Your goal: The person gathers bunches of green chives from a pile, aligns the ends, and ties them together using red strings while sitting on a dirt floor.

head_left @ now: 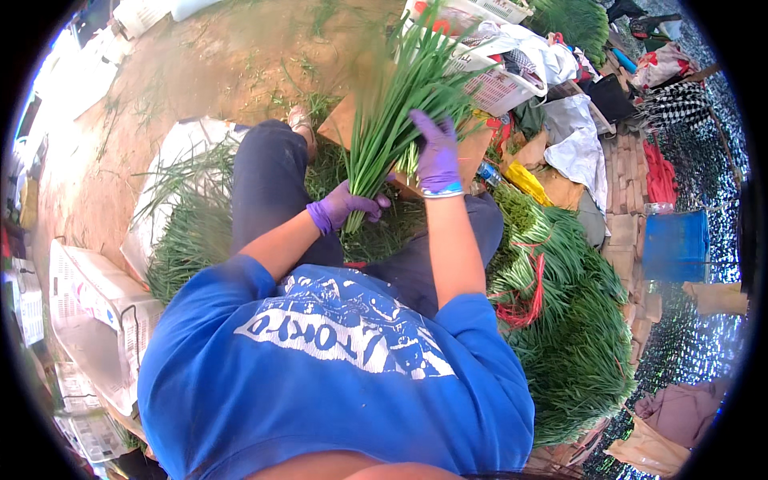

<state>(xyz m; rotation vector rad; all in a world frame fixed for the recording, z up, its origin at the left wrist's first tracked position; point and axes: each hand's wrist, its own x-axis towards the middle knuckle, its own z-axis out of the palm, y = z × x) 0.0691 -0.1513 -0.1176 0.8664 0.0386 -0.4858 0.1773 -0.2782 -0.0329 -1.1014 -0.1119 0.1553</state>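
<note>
My left hand [347,210], in a purple glove, is closed around the lower stems of a bunch of long green chives [392,120]. The leaves fan upward and away to the right, above my lap. My right hand [438,152], gloved in purple too, is open beside the leaves, its fingers apart and pointing left. Whether its fingertips touch the leaves I cannot tell. Just left of its palm, pale stem ends [408,162] show over a brown board [472,152]. More loose chives [188,244] lie on a white sack [180,148] at my left.
Large piles of bundled chives [568,344] with red ties [524,300] sit at my right. White crates [500,84] with cloths stand ahead on the right. Another white crate [100,312] is at my left. A blue bin [676,246] stands at the far right.
</note>
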